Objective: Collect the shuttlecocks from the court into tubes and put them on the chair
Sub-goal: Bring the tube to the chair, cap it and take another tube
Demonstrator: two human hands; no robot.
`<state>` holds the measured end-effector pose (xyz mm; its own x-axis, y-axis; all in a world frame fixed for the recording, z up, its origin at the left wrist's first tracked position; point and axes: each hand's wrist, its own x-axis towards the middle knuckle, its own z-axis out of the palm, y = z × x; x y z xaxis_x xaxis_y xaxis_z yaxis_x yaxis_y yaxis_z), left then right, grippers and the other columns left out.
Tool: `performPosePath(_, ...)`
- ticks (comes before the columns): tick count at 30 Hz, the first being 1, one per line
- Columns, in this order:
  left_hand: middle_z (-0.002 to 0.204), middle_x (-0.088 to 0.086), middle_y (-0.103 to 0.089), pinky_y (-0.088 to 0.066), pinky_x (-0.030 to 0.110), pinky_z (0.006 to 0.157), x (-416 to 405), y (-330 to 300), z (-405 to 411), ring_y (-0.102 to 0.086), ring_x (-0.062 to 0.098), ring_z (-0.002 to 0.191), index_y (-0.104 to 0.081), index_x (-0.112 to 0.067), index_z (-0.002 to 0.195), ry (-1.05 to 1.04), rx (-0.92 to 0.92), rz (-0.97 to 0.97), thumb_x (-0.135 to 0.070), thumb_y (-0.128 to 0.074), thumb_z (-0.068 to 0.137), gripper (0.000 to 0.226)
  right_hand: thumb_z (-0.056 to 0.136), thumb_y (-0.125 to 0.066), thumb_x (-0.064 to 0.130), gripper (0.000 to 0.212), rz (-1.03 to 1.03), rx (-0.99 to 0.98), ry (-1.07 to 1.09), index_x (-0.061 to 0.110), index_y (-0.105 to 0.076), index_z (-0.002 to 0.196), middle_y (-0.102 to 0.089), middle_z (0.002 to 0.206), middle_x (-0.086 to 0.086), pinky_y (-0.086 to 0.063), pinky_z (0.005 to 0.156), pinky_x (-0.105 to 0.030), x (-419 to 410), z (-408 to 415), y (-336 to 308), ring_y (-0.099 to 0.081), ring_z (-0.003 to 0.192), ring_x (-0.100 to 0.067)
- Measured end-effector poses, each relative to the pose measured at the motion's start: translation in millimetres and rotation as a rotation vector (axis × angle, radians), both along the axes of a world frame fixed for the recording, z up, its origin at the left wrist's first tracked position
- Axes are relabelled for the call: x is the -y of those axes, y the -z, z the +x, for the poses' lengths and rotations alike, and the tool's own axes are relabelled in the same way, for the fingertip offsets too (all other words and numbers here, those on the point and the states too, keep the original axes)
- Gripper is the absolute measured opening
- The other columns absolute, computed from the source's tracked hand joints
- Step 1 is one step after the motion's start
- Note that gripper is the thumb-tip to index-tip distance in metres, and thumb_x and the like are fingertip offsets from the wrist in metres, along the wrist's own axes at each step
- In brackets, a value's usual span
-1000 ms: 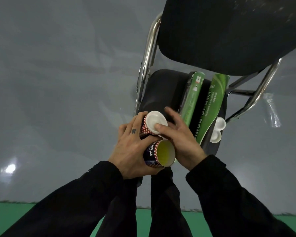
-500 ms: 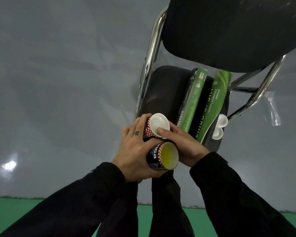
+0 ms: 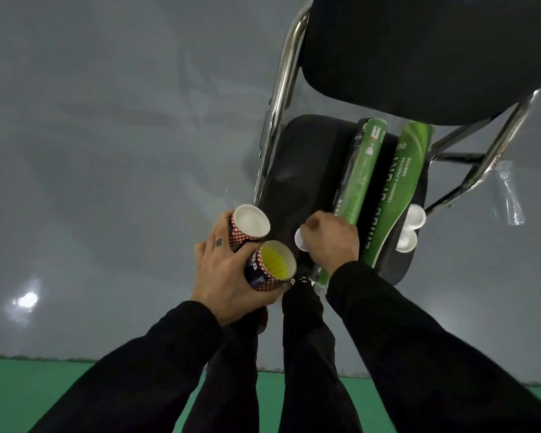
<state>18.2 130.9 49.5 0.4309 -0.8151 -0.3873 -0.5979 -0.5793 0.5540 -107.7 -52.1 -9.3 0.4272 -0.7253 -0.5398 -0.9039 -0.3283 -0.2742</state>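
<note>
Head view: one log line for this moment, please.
left hand: holds two patterned tubes | right hand: pinches white cap | chair: two green tubes on seat

Person wears black long sleeves and black trousers; small dark tattoo on left hand finger.

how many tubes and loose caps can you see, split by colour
Patterned tubes, held in the left hand: 2
Green tubes on the chair: 2
Loose white caps: 3, two on the seat, one in the right hand
Total: 7
</note>
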Motion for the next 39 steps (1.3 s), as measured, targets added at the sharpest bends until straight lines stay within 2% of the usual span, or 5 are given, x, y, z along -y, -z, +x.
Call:
performPosePath(7, 0.164, 0.014, -0.024, -0.025, 0.054, 0.113, -12, 2, 11, -0.028, 0.037, 0.149, -0.067, -0.035, 0.122, -0.056, -0.011, -0.003, -0.083, -0.067, 0.061, 0.077, 0.089, -0.060, 0.039, 0.038, -0.206, -0.337, -0.731, 0.014, -0.068, 0.117, -0.069, 0.109, -0.005, -0.034, 0.099, -0.046, -17, -12, 61, -0.057, 0.106, -0.030)
performPosePath(13, 0.166, 0.012, -0.021, -0.018, 0.042, 0.114, -10, 5, 19, -0.027, 0.035, 0.149, -0.065, -0.038, 0.123, -0.037, 0.000, 0.055, -0.082, -0.069, 0.060, 0.077, 0.089, -0.069, 0.032, 0.014, 0.176, 0.460, 0.021, 0.019, -0.064, 0.088, -0.055, 0.112, 0.006, -0.048, 0.090, -0.030, -16, 8, 8, -0.058, 0.101, -0.012)
performPosePath(16, 0.164, 0.014, -0.022, -0.024, 0.048, 0.115, -2, 4, 20, -0.028, 0.035, 0.149, -0.066, -0.038, 0.126, -0.013, 0.019, 0.071, -0.082, -0.068, 0.059, 0.080, 0.088, -0.073, 0.020, 0.015, 0.269, 0.736, -0.169, 0.021, -0.059, 0.082, -0.055, 0.116, 0.006, -0.044, 0.093, -0.018, -15, 8, -67, -0.056, 0.109, -0.003)
performPosePath(33, 0.159, 0.017, -0.032, -0.034, 0.055, 0.106, 20, 3, 12, -0.036, 0.038, 0.145, -0.069, -0.036, 0.118, 0.132, 0.084, -0.006, -0.079, -0.068, 0.062, 0.071, 0.095, -0.042, 0.038, 0.013, 0.174, 0.399, -0.791, 0.028, -0.048, 0.100, -0.050, 0.123, 0.009, -0.053, 0.084, -0.041, -5, -8, -108, -0.047, 0.109, -0.016)
performPosePath(39, 0.159, 0.017, -0.029, -0.030, 0.052, 0.108, 35, -6, 20, -0.034, 0.036, 0.144, -0.065, -0.035, 0.125, 0.045, 0.086, -0.039, -0.081, -0.066, 0.061, 0.079, 0.098, -0.059, 0.026, 0.015, 0.062, 0.695, -0.384, 0.014, -0.066, 0.105, -0.068, 0.124, 0.000, -0.053, 0.094, -0.030, -20, -18, -99, -0.063, 0.112, -0.015)
